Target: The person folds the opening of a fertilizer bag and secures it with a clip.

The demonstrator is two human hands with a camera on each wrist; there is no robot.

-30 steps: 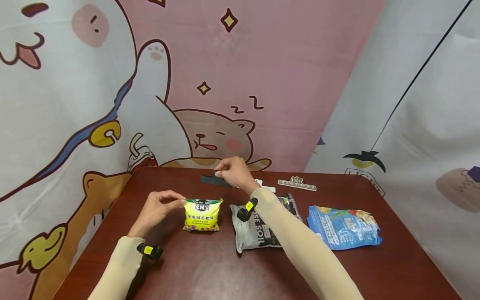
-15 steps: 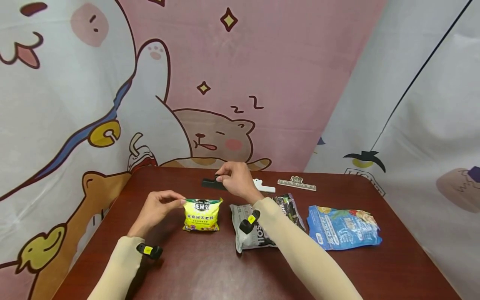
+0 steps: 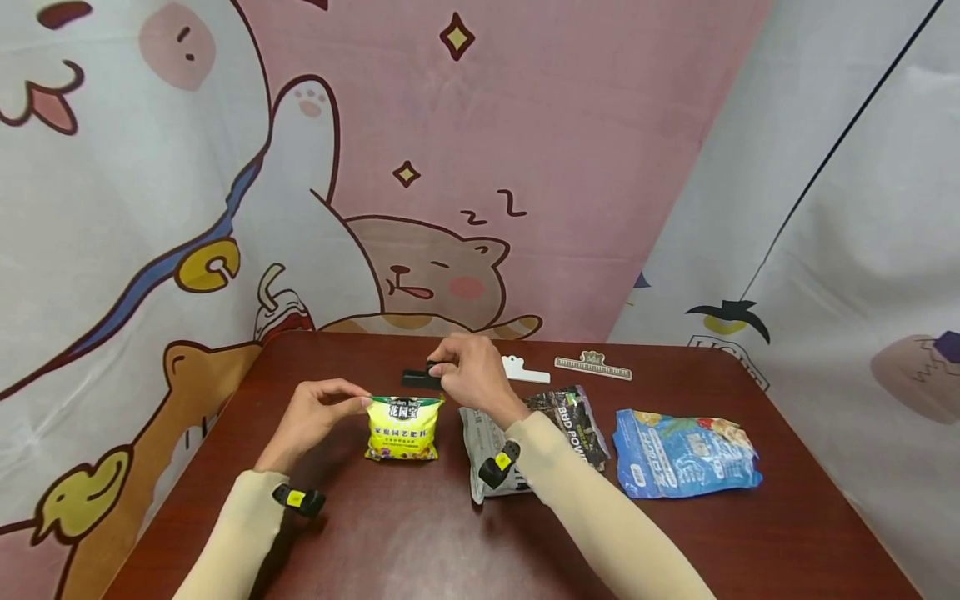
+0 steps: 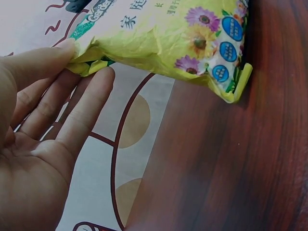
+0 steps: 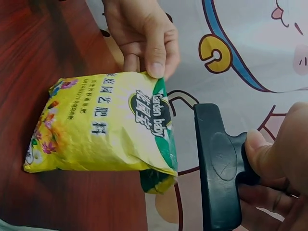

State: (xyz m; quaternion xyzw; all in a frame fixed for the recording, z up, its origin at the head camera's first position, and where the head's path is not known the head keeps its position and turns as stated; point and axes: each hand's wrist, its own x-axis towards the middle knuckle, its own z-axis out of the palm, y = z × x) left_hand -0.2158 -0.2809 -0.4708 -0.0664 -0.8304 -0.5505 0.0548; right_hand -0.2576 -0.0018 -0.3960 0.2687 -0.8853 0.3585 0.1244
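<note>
A yellow fertilizer bag (image 3: 403, 429) with a green top band stands upright on the table. My left hand (image 3: 318, 417) pinches its upper left corner between thumb and fingers; the left wrist view shows the corner (image 4: 89, 62) folded there. Just above and behind the bag, my right hand (image 3: 476, 375) holds a black bag clip (image 3: 420, 379) by its handle, thumb on one side and fingers on the other. In the right wrist view the clip (image 5: 216, 168) lies lengthwise along the bag's top edge, a small gap apart from it.
Right of the yellow bag lie a grey and black soil bag (image 3: 487, 433) and a blue bag (image 3: 686, 454). Behind them are a white clip (image 3: 528, 372) and a patterned metal clip (image 3: 594, 365). A printed cloth (image 3: 600, 167) hangs at the table's (image 3: 390, 533) back edge.
My right hand has lowered the black clip toward the yellow bag's top, uncovering the white clip and more of the soil bag. The left hand keeps its pinch in place.
</note>
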